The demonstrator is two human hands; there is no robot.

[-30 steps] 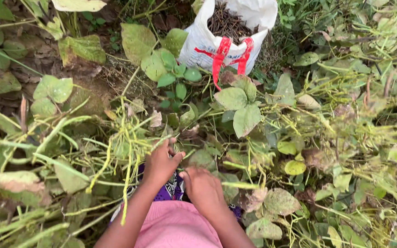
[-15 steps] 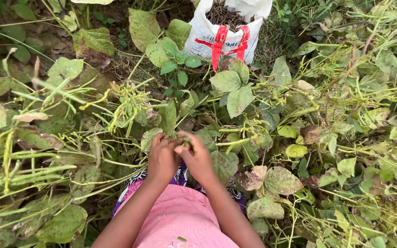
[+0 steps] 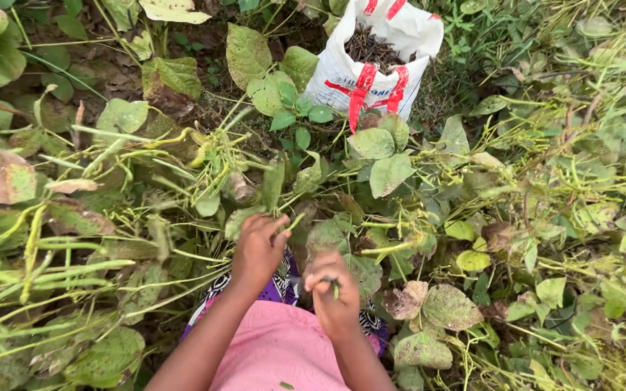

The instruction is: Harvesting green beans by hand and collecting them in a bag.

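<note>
Among tangled bean vines low in the head view, the left hand (image 3: pixel 257 250) is seen reaching forward into the foliage, its fingers (image 3: pixel 278 226) curled around a thin green bean pod (image 3: pixel 295 220) that slants up and to the right from the fingertips. Just beside it and nearer the body, the right hand (image 3: pixel 335 293) is held clenched into a loose fist, and a short green pod (image 3: pixel 335 288) is pinched in it, the tip poking down past the knuckles; whether more pods are gathered inside the fist cannot be told, since the palm is turned away. Both forearms are seen rising from the bottom edge over a pink garment (image 3: pixel 280 358), with a strip of purple patterned cloth (image 3: pixel 281 288) showing between the wrists. Well apart from the hands, at the top of the view, a white woven sack (image 3: pixel 342 76) with red straps is stood upright and open on the ground, and dark dried pods (image 3: pixel 371 49) are seen heaped inside it. Long pale green pods (image 3: pixel 74 242) are spread across the left side, lying nearly level among the stems. Broad leaves (image 3: pixel 389 172), several of them spotted brown and yellowed, are scattered between the hands and the sack.
</note>
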